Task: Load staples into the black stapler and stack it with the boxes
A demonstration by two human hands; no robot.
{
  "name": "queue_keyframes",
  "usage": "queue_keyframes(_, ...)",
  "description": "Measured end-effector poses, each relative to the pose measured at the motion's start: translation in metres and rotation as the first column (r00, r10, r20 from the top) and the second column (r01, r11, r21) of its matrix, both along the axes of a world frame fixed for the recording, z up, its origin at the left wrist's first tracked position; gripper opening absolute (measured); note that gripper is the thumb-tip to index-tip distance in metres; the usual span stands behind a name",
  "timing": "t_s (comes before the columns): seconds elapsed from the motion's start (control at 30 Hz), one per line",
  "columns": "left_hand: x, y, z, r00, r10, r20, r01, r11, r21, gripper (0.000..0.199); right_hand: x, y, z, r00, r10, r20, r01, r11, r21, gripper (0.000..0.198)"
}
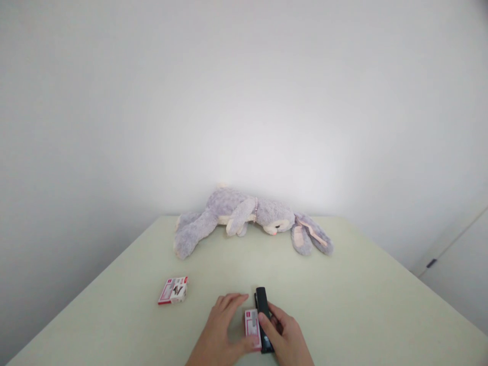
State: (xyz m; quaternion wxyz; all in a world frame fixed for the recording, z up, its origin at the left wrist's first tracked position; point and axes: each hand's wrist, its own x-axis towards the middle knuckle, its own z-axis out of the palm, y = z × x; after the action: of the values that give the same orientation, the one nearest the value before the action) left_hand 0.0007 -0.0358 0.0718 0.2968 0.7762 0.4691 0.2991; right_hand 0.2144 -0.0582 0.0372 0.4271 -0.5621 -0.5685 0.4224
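A black stapler (263, 310) is gripped in my right hand (287, 333), with the thumb across its top and the fingers along its right side. Close against the stapler's left side is a small pink and white box (251, 325). My left hand (221, 328) is at the left of this box, its fingers stretched forward and apart from the thumb. The left thumb reaches over the near end of the box, apparently touching it. Farther left on the table lies a larger red and white box (173, 291) with a stapler pictured on it.
A grey plush rabbit (232, 203) lies on its side along the back of the pale green table (125, 305), against the white wall (244, 101). At the far right, a white panel has a small dark handle (431, 263).
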Motion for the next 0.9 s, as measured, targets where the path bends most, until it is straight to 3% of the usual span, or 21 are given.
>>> queue_keyframes(0.07, -0.029, 0.01, -0.001, 0.983, 0.16, 0.085, -0.167, 0.983, 0.074, 0.038, 0.0, 0.0, -0.002, 1.0, -0.005, 0.003, 0.005, 1.0, -0.002, 0.061)
queue_keyframes(0.17, -0.091, 0.033, -0.007, 0.885, 0.452, 0.111, -0.464, 0.871, 0.159, 0.037, 0.001, 0.0, -0.003, 1.0, -0.004, -0.002, 0.004, 1.0, -0.004, 0.062)
queue_keyframes(0.23, -0.133, 0.049, -0.016, 0.806, 0.59, 0.052, -0.588, 0.786, 0.191, 0.043, 0.001, 0.0, -0.003, 1.0, -0.004, -0.015, 0.004, 1.0, -0.011, 0.064)
queue_keyframes(0.27, -0.15, 0.056, -0.021, 0.792, 0.61, -0.002, -0.595, 0.773, 0.218, 0.049, 0.0, 0.001, -0.003, 1.0, -0.003, -0.025, 0.003, 1.0, -0.016, 0.065)
queue_keyframes(0.4, -0.185, 0.072, -0.042, 0.86, 0.485, -0.156, -0.441, 0.862, 0.25, 0.065, -0.002, 0.001, -0.003, 0.999, -0.031, -0.041, 0.031, 0.999, -0.007, 0.068)
queue_keyframes(0.53, -0.187, 0.068, -0.058, 0.879, 0.425, -0.215, -0.382, 0.899, 0.215, 0.068, -0.002, 0.001, -0.001, 0.999, -0.009, -0.032, 0.008, 1.0, -0.018, 0.067)
queue_keyframes(0.7, -0.183, 0.028, -0.065, 0.802, 0.505, -0.32, -0.481, 0.863, 0.157, 0.072, 0.001, 0.003, 0.0, 0.999, 0.026, -0.042, -0.027, 0.999, -0.038, 0.069)
queue_keyframes(0.8, -0.151, -0.002, -0.054, 0.813, 0.476, -0.336, -0.48, 0.874, 0.077, 0.069, 0.002, 0.004, -0.002, 0.999, 0.031, -0.04, -0.033, 0.999, -0.041, 0.068)
queue_keyframes(0.9, -0.091, -0.022, -0.029, 0.943, 0.269, -0.196, -0.276, 0.961, -0.011, 0.081, 0.001, 0.003, -0.002, 0.999, 0.023, -0.046, -0.024, 0.999, -0.027, 0.065)
